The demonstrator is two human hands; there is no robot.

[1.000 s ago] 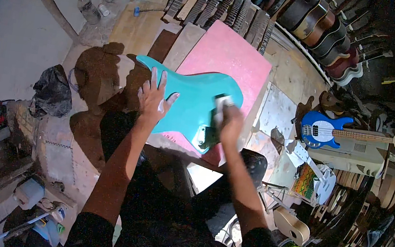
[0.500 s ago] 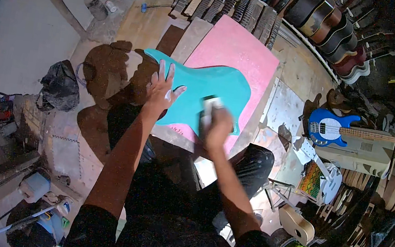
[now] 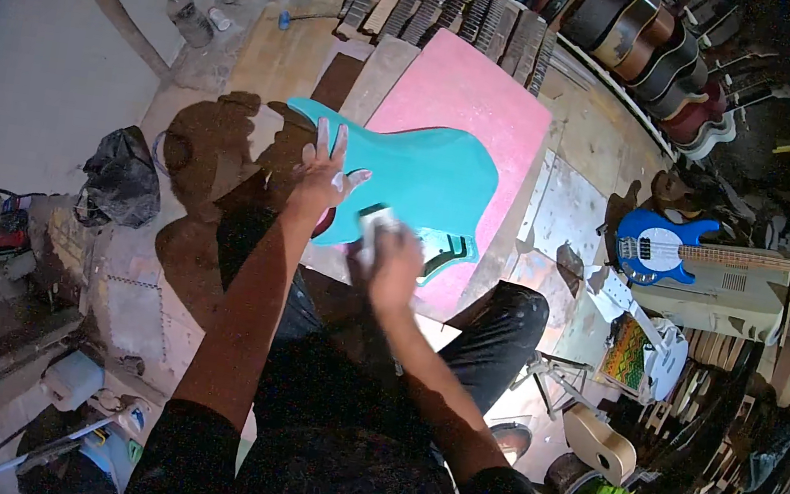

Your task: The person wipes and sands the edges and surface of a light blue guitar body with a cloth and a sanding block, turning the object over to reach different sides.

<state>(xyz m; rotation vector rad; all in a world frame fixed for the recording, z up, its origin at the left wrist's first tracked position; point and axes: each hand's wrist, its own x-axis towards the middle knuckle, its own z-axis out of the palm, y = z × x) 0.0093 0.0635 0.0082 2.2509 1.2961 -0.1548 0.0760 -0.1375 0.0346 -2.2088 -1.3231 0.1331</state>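
A turquoise electric guitar body (image 3: 431,173) lies flat in front of me, its horn pointing to the far left. My left hand (image 3: 322,179) rests on its left part with fingers spread, holding nothing. Near the body's front edge, my right hand (image 3: 394,265) is closed around a small pale sanding block (image 3: 375,224) with a dark edge, pressed to the surface. Motion blurs this hand a little. Beside it a shaped cavity shows in the body's lower right. Under the body is a pink board (image 3: 483,88), tilted on the work surface.
Clamp-like slotted strips (image 3: 429,4) line the far side. A blue bass guitar (image 3: 662,249) stands at right, with hanging guitars (image 3: 636,38) beyond. An unfinished acoustic guitar body (image 3: 598,442) sits lower right. A black plastic bag (image 3: 122,176) lies at left.
My right hand has slid left with the sanding block along the guitar body, uncovering the cavity at the lower right. My left hand stays in place.
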